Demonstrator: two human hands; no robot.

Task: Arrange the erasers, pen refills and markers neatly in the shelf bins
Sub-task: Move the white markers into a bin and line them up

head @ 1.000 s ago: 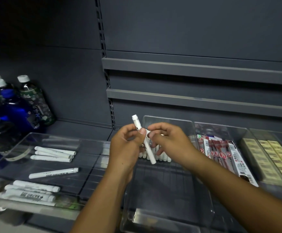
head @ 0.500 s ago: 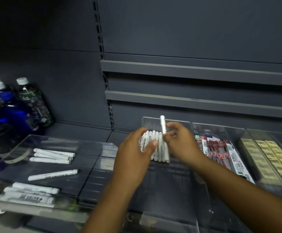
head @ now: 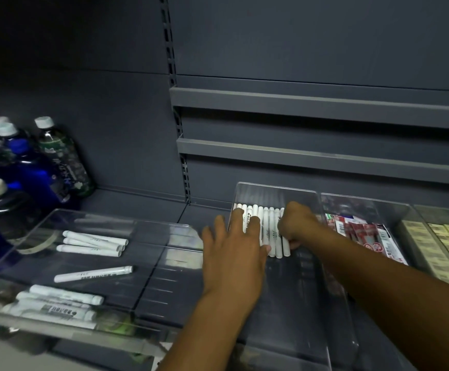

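Left hand: the left hand (head: 234,245) lay flat and spread, fingers released, its fingertips (head: 255,223) resting on the left part of the row of markers (head: 267,231); it grasped nothing, and judged as a brace to keep the row from rolling.
Right hand: the right hand (head: 297,223) was curled at the row's right end, knuckles up; whether it pinched the end marker or merely pushed against it could not be told.
Row of markers: white, side by side, lengthwise front to back, directly under both hands, at the far end of the clear bin (head: 284,311); likely packed to the rear so the free floor nearer the wrists takes more.
Loose markers: a group of three (head: 94,243), one alone (head: 93,274) and a heap (head: 57,303) lay well to the left of the left hand in a shallow clear tray (head: 164,228), unsorted by the look of it.
Pen refills: red and white packets (head: 365,236) in the bin just right of the right forearm.
Erasers: pale stacked blocks (head: 448,245) in the bin beyond the refills, farthest right of the grip.
Progress: judged midway; the tray stock is not yet moved.
Surface: dark grey shelf (head: 137,204), bins set edge to edge.
Room: dim; grey back panel with two rails (head: 325,103) above the hands; bottles (head: 57,156) far left.
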